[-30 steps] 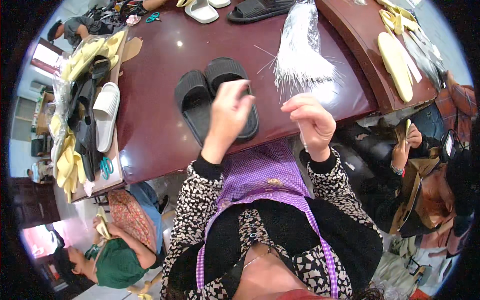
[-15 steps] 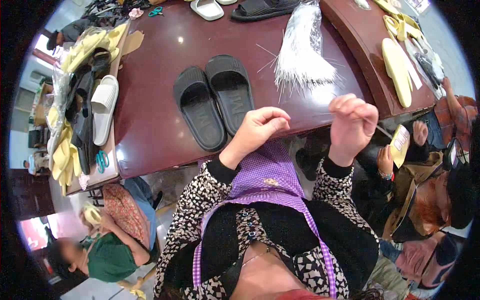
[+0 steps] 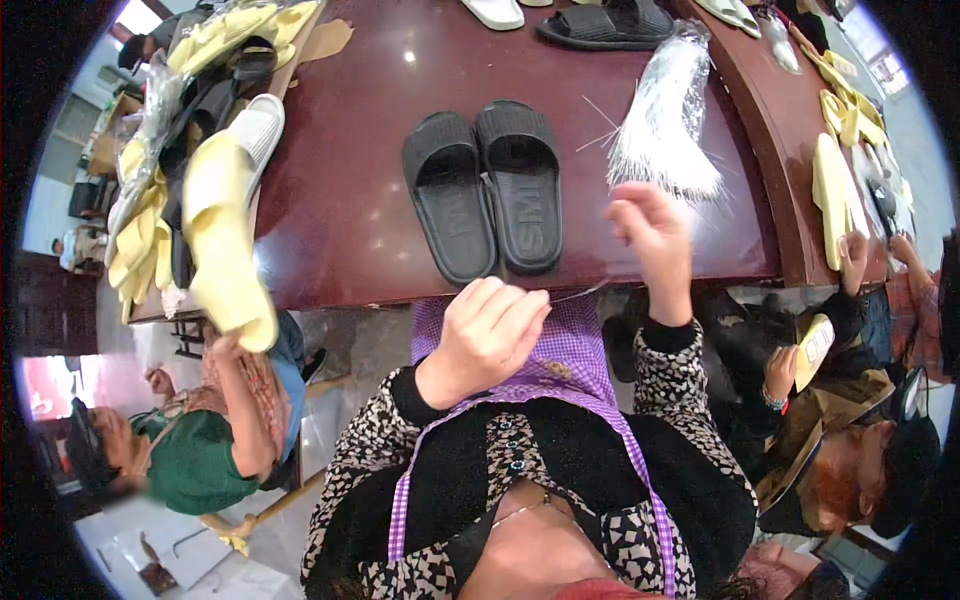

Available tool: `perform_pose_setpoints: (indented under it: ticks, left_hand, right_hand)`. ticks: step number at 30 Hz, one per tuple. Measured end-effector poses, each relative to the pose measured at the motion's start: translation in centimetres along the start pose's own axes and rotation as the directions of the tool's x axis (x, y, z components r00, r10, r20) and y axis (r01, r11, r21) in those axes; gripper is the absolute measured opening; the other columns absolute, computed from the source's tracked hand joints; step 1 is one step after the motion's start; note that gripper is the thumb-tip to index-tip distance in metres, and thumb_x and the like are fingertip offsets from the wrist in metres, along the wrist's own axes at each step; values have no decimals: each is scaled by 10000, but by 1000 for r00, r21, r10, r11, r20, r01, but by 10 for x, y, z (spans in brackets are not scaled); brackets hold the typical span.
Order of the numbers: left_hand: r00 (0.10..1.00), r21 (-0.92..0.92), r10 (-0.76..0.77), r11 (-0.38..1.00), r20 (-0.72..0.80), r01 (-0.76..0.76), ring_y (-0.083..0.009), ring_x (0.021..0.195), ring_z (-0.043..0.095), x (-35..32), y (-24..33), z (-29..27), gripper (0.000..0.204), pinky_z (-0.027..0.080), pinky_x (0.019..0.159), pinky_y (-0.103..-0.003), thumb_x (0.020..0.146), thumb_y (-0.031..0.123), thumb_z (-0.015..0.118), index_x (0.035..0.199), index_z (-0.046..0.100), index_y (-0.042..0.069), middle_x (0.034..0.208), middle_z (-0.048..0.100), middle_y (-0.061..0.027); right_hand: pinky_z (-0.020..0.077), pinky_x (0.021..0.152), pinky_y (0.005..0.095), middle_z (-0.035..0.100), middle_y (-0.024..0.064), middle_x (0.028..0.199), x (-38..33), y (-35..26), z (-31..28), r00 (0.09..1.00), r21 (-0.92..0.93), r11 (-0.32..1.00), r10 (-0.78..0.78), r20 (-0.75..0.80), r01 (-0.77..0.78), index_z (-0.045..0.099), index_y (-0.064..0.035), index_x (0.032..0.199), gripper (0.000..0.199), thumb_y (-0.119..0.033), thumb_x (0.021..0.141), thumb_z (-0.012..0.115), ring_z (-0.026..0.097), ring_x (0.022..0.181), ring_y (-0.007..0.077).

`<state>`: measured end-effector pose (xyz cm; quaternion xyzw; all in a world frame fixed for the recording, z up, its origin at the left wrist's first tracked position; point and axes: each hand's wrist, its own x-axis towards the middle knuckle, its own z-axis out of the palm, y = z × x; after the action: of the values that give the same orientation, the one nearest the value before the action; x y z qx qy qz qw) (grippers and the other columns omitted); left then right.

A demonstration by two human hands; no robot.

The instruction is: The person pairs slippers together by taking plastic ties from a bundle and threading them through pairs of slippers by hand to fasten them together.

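Strand (image 3: 580, 294): from left grip (image 3: 486, 328), near slippers' (image 3: 502, 205) heels; thin, bent
Left grip: pinching strand
Right grip (image 3: 655, 240): curled, hold unclear

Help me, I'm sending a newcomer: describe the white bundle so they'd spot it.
On the red table, look right of the black slippers toward the near edge. Beyond the right hand lies the bundle: thin strands fanned out, unlike any slipper around it.

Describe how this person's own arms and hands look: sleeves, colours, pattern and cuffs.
The left hand and right hand are bare, without gloves. The sleeves carry irregular whitish patches on black and end in plain black cuffs at the wrists.
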<state>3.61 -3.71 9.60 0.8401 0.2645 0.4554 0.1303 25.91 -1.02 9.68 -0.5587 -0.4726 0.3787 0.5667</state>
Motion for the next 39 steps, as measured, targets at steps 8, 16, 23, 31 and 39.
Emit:
perform_pose_setpoints:
  ticks: [8,16,23,31,39]
  left_hand:
    - [994,258,-107,961,-3,104,-234,632,528,-38,-20,9,92,442,591,-340,738,62,651,801,592,29,687,535,-70]
    - [989,310,-134,940,-57,145,-269,671,579,-5,-71,40,84,476,607,-372,770,91,607,725,554,44,692,585,-104]
    - [991,384,-105,914,-83,129,-281,651,593,0,-94,63,111,488,586,-389,773,99,596,694,532,52,652,585,-111]
    - [996,363,-21,930,-84,50,-269,735,582,-6,-88,71,65,478,666,-381,765,84,599,727,564,45,724,587,-104]
    - [999,232,49,972,-22,-43,-261,756,553,-15,-84,77,42,461,707,-373,758,72,612,750,580,46,747,572,-86]
  right_hand:
    - [483,590,319,635,144,737,33,49,39,936,-529,775,-249,248,346,577,6,933,115,-18,821,572,629,666,253]
    - [491,627,373,619,200,745,48,41,50,854,-606,603,-406,326,519,563,2,898,113,-58,807,595,627,715,363]
    - [494,624,360,631,182,714,54,33,22,863,-559,661,-428,268,501,610,17,883,145,-114,821,597,640,676,313]
    - [493,728,397,657,193,808,149,74,10,973,-787,573,-166,163,229,684,-5,853,237,-226,788,627,641,781,328]
    - [494,771,394,665,174,855,144,75,17,911,-641,646,-287,298,413,690,-40,831,190,-213,768,645,640,848,316]
